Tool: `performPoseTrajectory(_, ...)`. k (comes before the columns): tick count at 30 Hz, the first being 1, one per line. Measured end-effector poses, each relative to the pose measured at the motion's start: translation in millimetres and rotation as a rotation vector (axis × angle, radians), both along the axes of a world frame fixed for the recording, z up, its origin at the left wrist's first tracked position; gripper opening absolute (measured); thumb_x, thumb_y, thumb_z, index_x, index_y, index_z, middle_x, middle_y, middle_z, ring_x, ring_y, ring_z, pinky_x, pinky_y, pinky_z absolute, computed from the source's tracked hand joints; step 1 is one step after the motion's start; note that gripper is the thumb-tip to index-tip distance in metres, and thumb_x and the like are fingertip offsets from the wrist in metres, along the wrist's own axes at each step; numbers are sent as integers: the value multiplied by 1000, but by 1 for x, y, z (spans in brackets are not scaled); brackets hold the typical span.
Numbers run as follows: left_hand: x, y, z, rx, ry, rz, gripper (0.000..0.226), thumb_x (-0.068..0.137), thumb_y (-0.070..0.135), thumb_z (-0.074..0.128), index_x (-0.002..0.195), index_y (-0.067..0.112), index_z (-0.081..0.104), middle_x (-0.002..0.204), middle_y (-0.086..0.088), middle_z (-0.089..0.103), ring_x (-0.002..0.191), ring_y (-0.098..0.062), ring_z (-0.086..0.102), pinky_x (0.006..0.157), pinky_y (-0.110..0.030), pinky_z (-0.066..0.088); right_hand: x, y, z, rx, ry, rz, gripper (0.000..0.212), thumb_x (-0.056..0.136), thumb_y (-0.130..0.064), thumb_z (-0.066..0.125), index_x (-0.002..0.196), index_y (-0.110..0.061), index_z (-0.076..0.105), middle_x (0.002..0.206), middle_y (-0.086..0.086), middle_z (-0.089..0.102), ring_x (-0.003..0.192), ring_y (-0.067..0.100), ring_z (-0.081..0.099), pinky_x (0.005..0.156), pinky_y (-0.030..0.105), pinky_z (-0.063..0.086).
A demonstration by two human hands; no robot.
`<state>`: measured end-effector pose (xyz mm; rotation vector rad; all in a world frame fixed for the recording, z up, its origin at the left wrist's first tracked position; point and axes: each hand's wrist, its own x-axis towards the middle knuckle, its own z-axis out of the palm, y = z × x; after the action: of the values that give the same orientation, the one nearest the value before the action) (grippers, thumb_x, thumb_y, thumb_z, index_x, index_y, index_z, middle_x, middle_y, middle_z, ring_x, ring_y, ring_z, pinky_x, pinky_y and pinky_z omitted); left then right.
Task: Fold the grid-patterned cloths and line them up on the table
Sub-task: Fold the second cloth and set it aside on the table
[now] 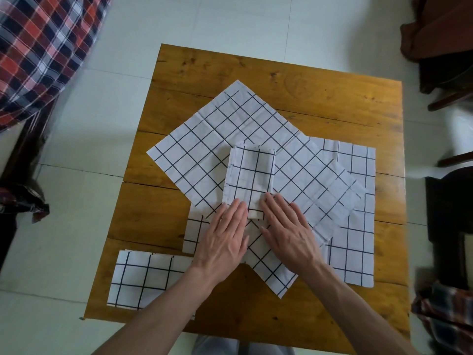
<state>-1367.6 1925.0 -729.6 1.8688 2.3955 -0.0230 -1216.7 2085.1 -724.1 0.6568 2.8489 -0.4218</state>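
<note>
Head view shows the small folded white cloth with a dark grid (249,179) lying mid-table on a spread diamond-turned grid cloth (222,131), above another flat grid cloth (355,226) toward the wooden table's (307,83) right edge. Pressing well likely means smoothing from the near crease outward, keeping the edges squared. Left hand (225,239) and right hand (286,231) lie flat, fingers straight and close together, tips on its near end. Another folded grid cloth (143,280) sits at the near-left corner.

No words, numbers, labels or signs can be read anywhere. Only plain dark lines in squares are seen on the white cloths (238,139), and nothing is written on the wooden table (320,98).
</note>
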Motion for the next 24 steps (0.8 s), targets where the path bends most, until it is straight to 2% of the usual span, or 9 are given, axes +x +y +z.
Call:
performPoseTrajectory(3,6,-1,-3,-25,-52,18,63,112,42,15,166,10,15,171,-21,20,159,-36,15,129,-52,21,2,0,2,1,-24,5,64,112,-55,17,168,-24,8,176,-3,3,162,16,-5,130,48,11)
performPoseTrajectory(5,9,0,-1,-36,-51,11,63,111,44,22,167,16,13,171,-23,14,160,-39,11,128,-53,19,1,-1,3,-3,-33,5,63,112,-55,14,168,-24,7,176,-3,2,162,15,-6,130,49,9)
performPoseTrajectory(8,16,4,2,-35,-35,-2,67,109,44,34,164,9,20,172,-22,13,161,-35,9,129,-51,20,0,1,4,-21,-24,3,61,113,-52,13,167,-24,9,175,-4,2,161,14,-7,130,48,8)
performPoseTrajectory(10,23,8,2,-37,-79,11,65,108,43,38,161,6,28,169,-21,25,159,-34,17,127,-50,26,0,4,7,-29,-13,17,60,114,-51,14,167,-24,10,175,-4,3,161,13,-7,130,47,9)
performPoseTrajectory(13,28,12,0,-33,-120,48,58,106,46,44,153,12,41,160,-20,39,153,-35,33,123,-52,33,-1,13,13,-45,35,69,60,114,-51,16,167,-23,16,175,-3,7,162,14,-4,130,44,8)
performPoseTrajectory(16,28,16,0,-5,-114,50,62,104,48,51,154,15,40,155,-20,43,149,-36,38,124,-52,33,-3,27,17,-55,32,163,64,113,-54,11,166,-19,20,175,-2,10,162,14,-1,131,44,9)
performPoseTrajectory(20,24,15,-2,-13,-100,30,64,106,48,36,163,20,25,158,-19,37,152,-35,33,126,-51,27,-9,51,16,-74,-12,291,67,112,-56,11,166,-19,19,175,-2,8,162,13,-1,131,43,7)
performPoseTrajectory(24,21,10,-4,-28,-147,24,58,111,50,28,159,21,37,162,-17,37,154,-33,30,125,-52,29,-23,84,13,-64,-82,302,70,109,-61,8,167,-22,3,175,-5,-2,161,11,-7,132,46,8)
